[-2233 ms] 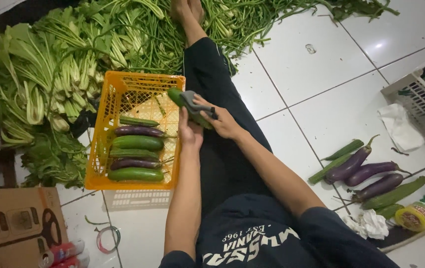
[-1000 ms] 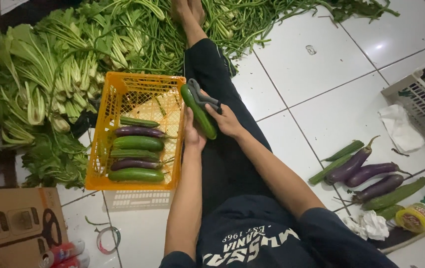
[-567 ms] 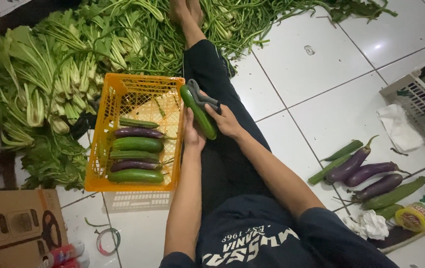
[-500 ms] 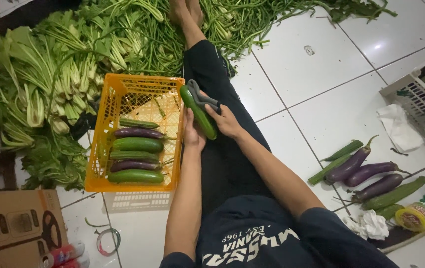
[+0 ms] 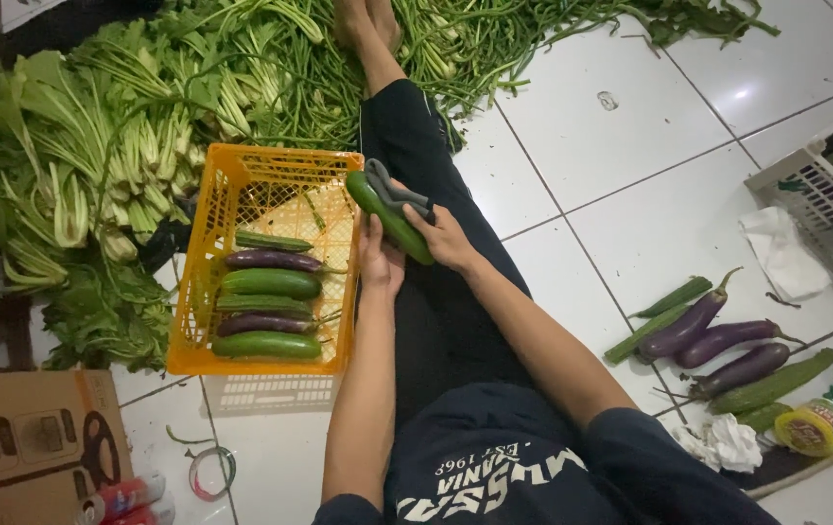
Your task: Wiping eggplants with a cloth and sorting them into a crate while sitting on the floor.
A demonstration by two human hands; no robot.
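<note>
**Over the lap, beside the orange crate: peeler set on a green cucumber**

Above my dark-trousered leg [image 5: 426, 292] I have both hands on one green cucumber [image 5: 389, 218]. My left hand [image 5: 379, 262] cups its near end from below, fingers curled around it. My right hand [image 5: 444, 236] is closed on a grey peeler [image 5: 395, 192], whose head lies on the cucumber's upper side. The cucumber is tilted, its far end over the rim of the orange crate [image 5: 193, 311], which already holds a row of green cucumbers and purple eggplants [image 5: 271, 261].

I judge the step in hand to be working the peeler along the skin, barely begun, since the cucumber looks wholly green. The next stroke calls for a firm left grip, and a blade path clear of the left thumb. More eggplants and cucumbers [image 5: 718, 342] lie on the white tiles to my right, and leafy greens [image 5: 86, 175] are heaped beyond the crate.
</note>
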